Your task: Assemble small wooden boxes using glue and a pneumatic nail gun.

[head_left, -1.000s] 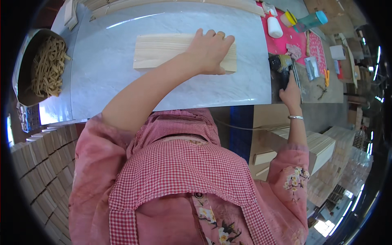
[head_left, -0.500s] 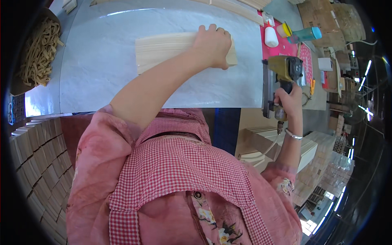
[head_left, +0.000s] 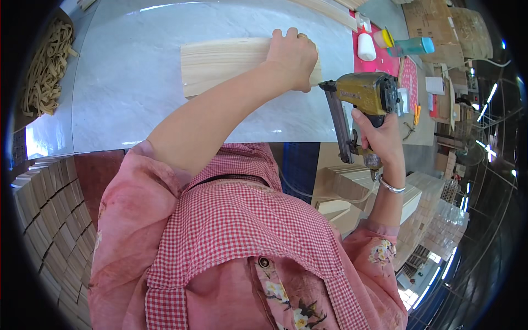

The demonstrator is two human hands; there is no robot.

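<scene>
My left hand (head_left: pixel 294 58) grips the right end of a pale wooden board (head_left: pixel 225 63) on the worktable, its fingers over the far edge and its thumb at the near edge. The hand and forearm cover part of the board. In my right hand (head_left: pixel 384 140) is a yellow and black air nail gun (head_left: pixel 360 92), held by its handle. The gun's nose points left and sits at the board's right end, by my left thumb; whether it touches the wood I cannot tell. An air hose runs from the handle's base.
A white glue bottle (head_left: pixel 366 47), a yellow-rimmed cup (head_left: pixel 383 38) and a teal bottle (head_left: pixel 412 47) stand at the far right. Long wooden strips (head_left: pixel 324 12) lie along the far edge. A box of tan strips (head_left: pixel 48 69) stands left. Stacked wood pieces (head_left: pixel 47 220) fill the lower left.
My right hand has brought the nail gun left, turning its nose toward the board's right end. My left hand and the board have shifted only slightly.
</scene>
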